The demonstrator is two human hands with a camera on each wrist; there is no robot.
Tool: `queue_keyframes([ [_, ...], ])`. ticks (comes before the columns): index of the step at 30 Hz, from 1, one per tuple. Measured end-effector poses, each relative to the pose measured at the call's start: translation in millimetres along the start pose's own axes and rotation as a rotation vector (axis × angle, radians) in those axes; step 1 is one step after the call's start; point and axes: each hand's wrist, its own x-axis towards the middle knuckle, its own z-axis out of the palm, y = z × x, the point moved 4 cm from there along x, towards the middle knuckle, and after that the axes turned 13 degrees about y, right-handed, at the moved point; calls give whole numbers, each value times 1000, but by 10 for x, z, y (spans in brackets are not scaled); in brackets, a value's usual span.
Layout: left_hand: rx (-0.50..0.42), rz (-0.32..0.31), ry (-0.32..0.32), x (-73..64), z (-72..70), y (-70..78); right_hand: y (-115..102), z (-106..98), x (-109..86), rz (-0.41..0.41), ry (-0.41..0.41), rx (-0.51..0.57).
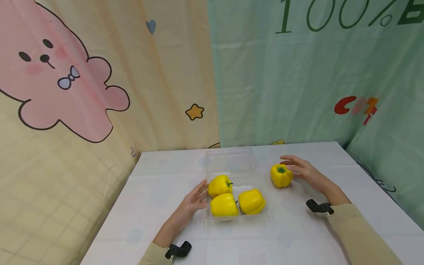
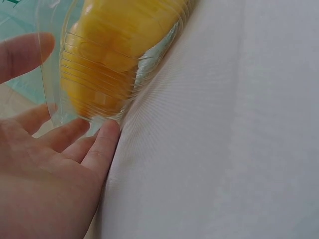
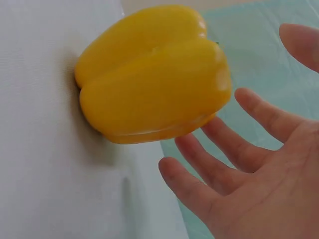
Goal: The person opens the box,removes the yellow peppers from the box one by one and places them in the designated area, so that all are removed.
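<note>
Three yellow bell peppers, among them the right one [image 1: 251, 201], sit in a clear plastic clamshell box [image 1: 232, 218] whose lid [image 1: 230, 162] lies folded back. My left hand [image 1: 191, 201] is at the box's left side, fingers nearly straight with the tips right at the ribbed wall [image 2: 94, 64]; the left wrist view shows this hand [image 2: 55, 174] close up. A fourth bell pepper [image 1: 281, 176] stands on the table right of the box, green stem upward. Beside it is my right hand [image 1: 306, 171], its fingers [image 3: 219, 174] spread and extended around the pepper's far and right side, not gripping it.
A white cloth covers the table [image 1: 159, 213]. Its back edge meets a hanging curtain [image 1: 281, 84] with printed figures; another curtain side drops away at the left. Each wrist wears a black strap mount, such as the right one [image 1: 319, 207].
</note>
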Motion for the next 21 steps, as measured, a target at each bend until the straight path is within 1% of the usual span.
queue_keyframes([
  [5, 3, -2, 4, 9, -7, 3, -147, -105, -40, -82, 106, -63],
  [10, 5, 6, -2, 1, -9, -4, -254, -134, -42, -119, 170, -96],
  [14, 1, 7, -5, -19, -5, -4, -335, -121, -43, -136, 195, -121],
  [21, 5, 0, -7, -11, 0, -5, -453, -94, -74, -156, 186, -128],
])
